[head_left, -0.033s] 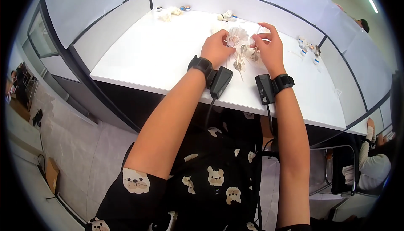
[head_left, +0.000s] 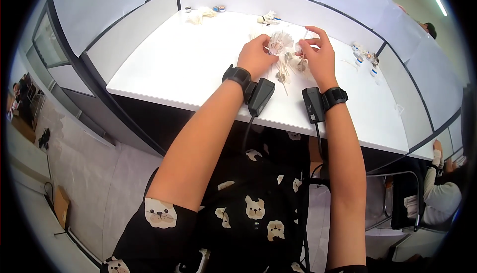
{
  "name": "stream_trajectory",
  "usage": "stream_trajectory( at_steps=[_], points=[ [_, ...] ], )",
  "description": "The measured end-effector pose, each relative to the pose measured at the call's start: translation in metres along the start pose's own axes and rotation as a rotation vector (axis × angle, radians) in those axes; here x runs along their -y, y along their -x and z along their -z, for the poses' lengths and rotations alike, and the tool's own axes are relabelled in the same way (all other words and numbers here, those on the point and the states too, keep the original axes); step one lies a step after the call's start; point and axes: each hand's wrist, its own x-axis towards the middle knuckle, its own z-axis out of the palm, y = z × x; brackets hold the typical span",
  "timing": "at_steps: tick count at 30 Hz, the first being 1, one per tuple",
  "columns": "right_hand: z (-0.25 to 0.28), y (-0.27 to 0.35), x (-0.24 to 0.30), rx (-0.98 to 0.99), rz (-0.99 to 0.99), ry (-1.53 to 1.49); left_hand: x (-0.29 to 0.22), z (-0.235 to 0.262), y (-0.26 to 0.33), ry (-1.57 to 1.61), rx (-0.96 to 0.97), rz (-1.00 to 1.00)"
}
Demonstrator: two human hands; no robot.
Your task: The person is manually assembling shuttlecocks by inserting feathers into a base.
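Note:
My left hand (head_left: 256,56) is closed around the lower part of a white feather shuttlecock (head_left: 282,40), its feather skirt fanning up and to the right. My right hand (head_left: 319,56) is just to the right, thumb and fingertips bent together at a pale feather (head_left: 298,48). Loose feathers (head_left: 283,71) lie on the white table below and between the hands, some with dark patches. Fingers hide part of the shuttlecock's base. Each wrist wears a black strap with a black box and a cable.
At the back left lie a heap of feathers (head_left: 201,15) and small round caps (head_left: 219,9). More shuttlecocks (head_left: 268,18) rest at the back middle. Several blue-and-white shuttlecock bases (head_left: 365,56) are at the right. Low partitions edge the white table (head_left: 164,69); another person (head_left: 442,193) sits at right.

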Motion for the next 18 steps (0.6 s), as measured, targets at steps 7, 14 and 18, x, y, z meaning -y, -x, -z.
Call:
stream_trajectory(
  at_steps=[7, 14, 18],
  points=[
    [0.0002, -0.0041, -0.0010, -0.042, -0.027, -0.161, 0.0014, -0.0005, 0.0021, 0.052, -0.032, -0.053],
    [0.0017, -0.0073, -0.0027, -0.037, -0.035, -0.272, 0.0003, -0.0001, 0.0021, 0.070, -0.013, -0.041],
    [0.0032, -0.0086, -0.0010, -0.034, -0.011, -0.215, -0.0009, 0.0001, 0.0017, 0.060, -0.007, -0.034]
  ],
)
